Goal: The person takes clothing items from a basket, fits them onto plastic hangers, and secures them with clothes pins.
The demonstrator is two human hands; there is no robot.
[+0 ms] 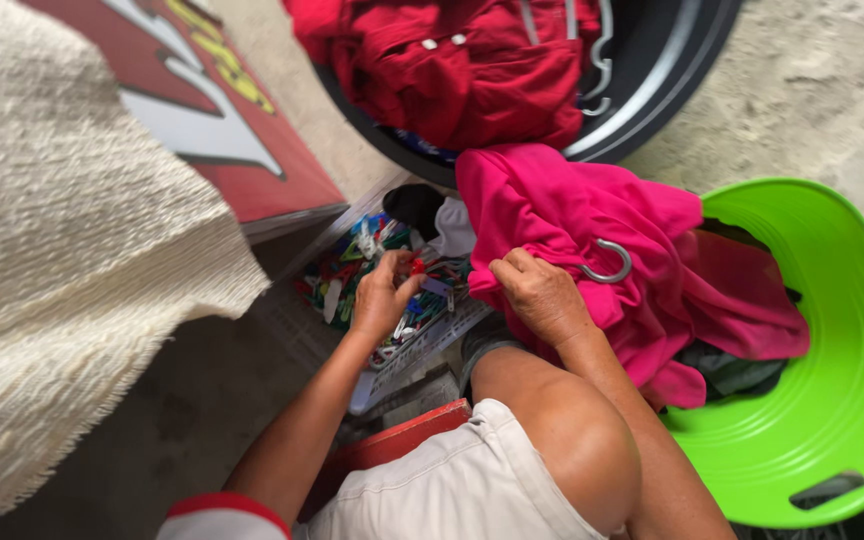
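Clothes pegs point(372, 270), many-coloured, fill a shallow crate point(422, 345) on the floor, just right of the cream woven cloth point(72, 250). The left hand point(384, 295) dips into them, fingers pinched shut on a red peg point(417, 266). Beside it, the right hand point(542, 295) grips a fold of the pink garment point(592, 220), which drapes over the left rim of the green tub point(832, 400), a metal hanger hook point(607, 262) showing.
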